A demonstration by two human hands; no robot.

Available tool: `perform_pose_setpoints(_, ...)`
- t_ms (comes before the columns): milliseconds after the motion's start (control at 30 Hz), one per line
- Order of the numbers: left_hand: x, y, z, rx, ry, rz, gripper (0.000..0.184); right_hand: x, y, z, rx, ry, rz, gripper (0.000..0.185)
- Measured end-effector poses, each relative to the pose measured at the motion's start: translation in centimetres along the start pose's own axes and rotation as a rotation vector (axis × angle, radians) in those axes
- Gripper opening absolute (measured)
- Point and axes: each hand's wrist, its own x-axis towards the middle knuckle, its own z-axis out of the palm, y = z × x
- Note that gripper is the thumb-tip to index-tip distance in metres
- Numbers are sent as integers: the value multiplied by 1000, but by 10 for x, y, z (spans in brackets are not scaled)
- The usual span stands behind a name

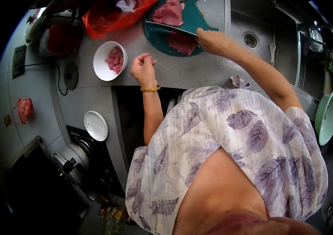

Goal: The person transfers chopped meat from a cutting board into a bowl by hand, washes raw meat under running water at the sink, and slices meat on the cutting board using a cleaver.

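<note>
My right hand [212, 40] is closed round the handle of a kitchen knife [170, 27], whose long blade lies across the green cutting board [154, 41]. Behind the blade sits a large piece of raw meat [168, 14]. Nearer to me on the board are thin cut pieces of meat [182, 43], partly hidden by the knife. My left hand [143, 69] hovers off the board with its fingers loosely bent and slightly apart, and I see nothing in them. Just left of that hand stands a white bowl [100, 64] containing small chunks of meat [115, 60].
A red plastic bag [111, 21] lies behind the bowl. To the right is a metal sink [260, 23] with a white spoon [272, 51] in it. A pale green basin [327, 117] is at far right. White plates [95, 125] and a pot [72, 160] stand at left.
</note>
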Motion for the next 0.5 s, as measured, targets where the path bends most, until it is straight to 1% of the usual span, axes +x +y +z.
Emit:
perform_pose_setpoints(133, 14, -13, 15, 1, -81, -20, 12, 2, 9, -8, 9, 61, -40, 22)
perform_pose_setpoints(233, 40, -42, 31, 319, -214, 112, 17, -10, 15, -26, -2, 134, -46, 23)
perform_pose_setpoints(267, 42, -38, 38, 402, -226, 145, 20, -15, 20, -28, 32, 188, -67, 25)
perform_pose_setpoints(333, 46, -30, 54, 561, -255, 210, 27, -29, 29, -26, 76, 212, -47, 22)
perform_pose_setpoints(367, 53, -34, 61, 675, -217, 268, 31, -35, 32, -25, 95, 227, -37, 20)
perform_pose_setpoints(433, 62, -34, 73, 898, -133, 383, 38, -47, 35, -18, 137, 250, 58, 23)
perform_pose_setpoints(467, 64, -29, 78, 943, -192, 294, 47, -51, 36, -14, 157, 258, 99, 24)
perform_pose_setpoints(500, 61, -25, 85, 977, -195, 281, 45, -54, 36, -9, 207, 294, 125, 24)
